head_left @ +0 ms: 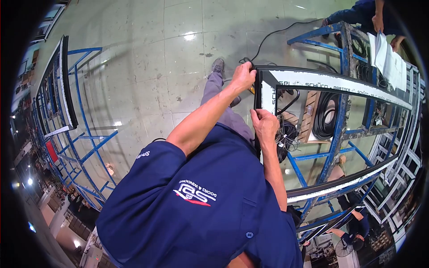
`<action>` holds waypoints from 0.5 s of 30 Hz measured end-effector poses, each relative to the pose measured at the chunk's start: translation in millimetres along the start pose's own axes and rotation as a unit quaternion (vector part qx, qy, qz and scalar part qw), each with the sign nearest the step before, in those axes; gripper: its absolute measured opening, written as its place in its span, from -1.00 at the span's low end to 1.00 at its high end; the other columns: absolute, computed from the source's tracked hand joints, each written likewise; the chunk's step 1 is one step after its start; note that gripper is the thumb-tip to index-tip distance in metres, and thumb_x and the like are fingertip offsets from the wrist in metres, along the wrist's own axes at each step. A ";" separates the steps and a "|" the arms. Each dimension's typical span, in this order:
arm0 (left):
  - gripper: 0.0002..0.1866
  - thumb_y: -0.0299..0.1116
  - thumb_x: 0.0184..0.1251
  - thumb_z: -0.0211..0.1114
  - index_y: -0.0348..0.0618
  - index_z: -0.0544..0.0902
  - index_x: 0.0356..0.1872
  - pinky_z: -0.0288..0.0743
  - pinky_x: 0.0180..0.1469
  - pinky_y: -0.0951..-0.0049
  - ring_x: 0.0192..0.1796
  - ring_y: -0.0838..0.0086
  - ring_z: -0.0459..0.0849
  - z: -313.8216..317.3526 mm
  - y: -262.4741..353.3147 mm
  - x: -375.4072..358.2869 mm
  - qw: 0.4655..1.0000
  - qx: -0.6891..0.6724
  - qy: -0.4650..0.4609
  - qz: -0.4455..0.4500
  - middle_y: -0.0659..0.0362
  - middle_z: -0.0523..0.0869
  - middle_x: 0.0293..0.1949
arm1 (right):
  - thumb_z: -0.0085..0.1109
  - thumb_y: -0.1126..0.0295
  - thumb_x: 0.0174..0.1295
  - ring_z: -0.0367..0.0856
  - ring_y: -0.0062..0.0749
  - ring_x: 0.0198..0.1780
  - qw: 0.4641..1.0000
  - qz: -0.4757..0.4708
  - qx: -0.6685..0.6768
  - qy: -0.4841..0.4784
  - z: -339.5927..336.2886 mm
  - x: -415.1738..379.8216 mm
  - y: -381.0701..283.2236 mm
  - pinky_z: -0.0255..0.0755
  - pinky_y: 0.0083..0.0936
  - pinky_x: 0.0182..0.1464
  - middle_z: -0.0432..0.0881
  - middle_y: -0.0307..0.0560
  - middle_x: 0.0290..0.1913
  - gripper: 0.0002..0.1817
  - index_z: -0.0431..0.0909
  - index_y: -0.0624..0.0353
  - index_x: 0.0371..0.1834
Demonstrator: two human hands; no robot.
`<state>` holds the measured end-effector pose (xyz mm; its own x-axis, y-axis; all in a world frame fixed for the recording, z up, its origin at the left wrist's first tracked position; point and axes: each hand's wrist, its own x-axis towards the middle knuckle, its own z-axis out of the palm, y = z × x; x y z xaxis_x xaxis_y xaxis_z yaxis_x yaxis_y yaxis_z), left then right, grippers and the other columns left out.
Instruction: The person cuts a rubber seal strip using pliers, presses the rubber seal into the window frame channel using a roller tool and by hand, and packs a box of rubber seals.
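Note:
A large window frame [268, 96] with black edges and white printed protective film lies across blue metal stands. My left hand [243, 77] is closed at the frame's near upper corner, its fingers curled over the black edge [258, 91]. Farther down that same side, my right hand [267, 127] grips the frame, with the thumb on the black edge and the other fingers over the white film. Whether a separate strip is pinched under the fingers is hidden. A small yellow-orange item [251, 90] shows just below my left hand, partly covered by the frame.
Blue stands [333, 152] support the frame. Coiled black gasket [325, 115] sits beneath it, and a black cable [272, 33] crosses the floor. A co-worker's hand [377, 22] holds paper sheets [388, 60]. Another frame [67, 89] rests on stands at left; another person [357, 223] is lower right.

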<state>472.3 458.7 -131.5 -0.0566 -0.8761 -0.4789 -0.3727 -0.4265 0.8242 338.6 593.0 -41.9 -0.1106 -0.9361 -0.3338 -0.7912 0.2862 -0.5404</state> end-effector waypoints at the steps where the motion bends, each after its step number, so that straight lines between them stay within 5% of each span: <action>1: -0.78 -0.42 0.34 0.19 -0.48 0.55 -0.28 0.68 -0.57 0.33 -0.54 0.33 0.72 -3.2 3.7 -5.6 1.000 -0.015 -0.016 -0.016 0.02 0.67 -0.49 | 0.32 0.12 0.15 0.69 -0.01 -0.38 1.000 0.003 -0.008 -0.001 0.8 0.7 1.1 0.50 -0.22 -0.32 0.71 0.00 -0.41 -0.73 0.76 0.11 -0.38; 8: -0.78 -0.36 0.29 0.15 -0.38 0.55 -0.36 0.65 -0.53 0.23 -0.54 0.29 0.70 10.9 7.8 -7.7 0.998 -0.046 0.000 -0.041 -0.01 0.67 -0.50 | 0.28 0.11 0.17 0.72 -0.02 -0.38 0.999 -0.022 -0.005 0.045 6.0 0.0 13.1 0.56 -0.22 -0.29 0.71 0.02 -0.45 -0.73 0.77 0.06 -0.38; 10: -0.79 -0.38 0.40 0.15 -0.32 0.52 -0.39 0.55 -0.65 0.36 -0.64 0.44 0.60 13.8 -5.1 -0.3 0.999 -0.028 0.003 -0.028 0.13 0.56 -0.61 | 0.30 0.11 0.14 0.71 -0.05 -0.38 0.999 -0.031 0.003 0.043 6.9 -1.5 13.3 0.56 -0.22 -0.31 0.71 0.00 -0.45 -0.74 0.77 0.06 -0.40; 15: -0.80 -0.40 0.41 0.16 -0.39 0.54 -0.30 0.57 -0.61 0.37 -0.64 0.42 0.60 -1.2 -6.0 2.6 0.984 -0.114 -0.105 -0.085 0.08 0.61 -0.56 | 0.29 0.14 0.10 0.67 0.06 -0.44 0.995 -0.041 0.040 0.086 11.6 -5.7 13.9 0.52 -0.10 -0.35 0.65 0.07 -0.53 -0.72 0.71 0.13 -0.54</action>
<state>475.5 458.7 -137.4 -0.2096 -0.7318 -0.6485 -0.1774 -0.6237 0.7613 335.3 604.7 -56.4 -0.1541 -0.9763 -0.1520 -0.7518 0.2157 -0.6231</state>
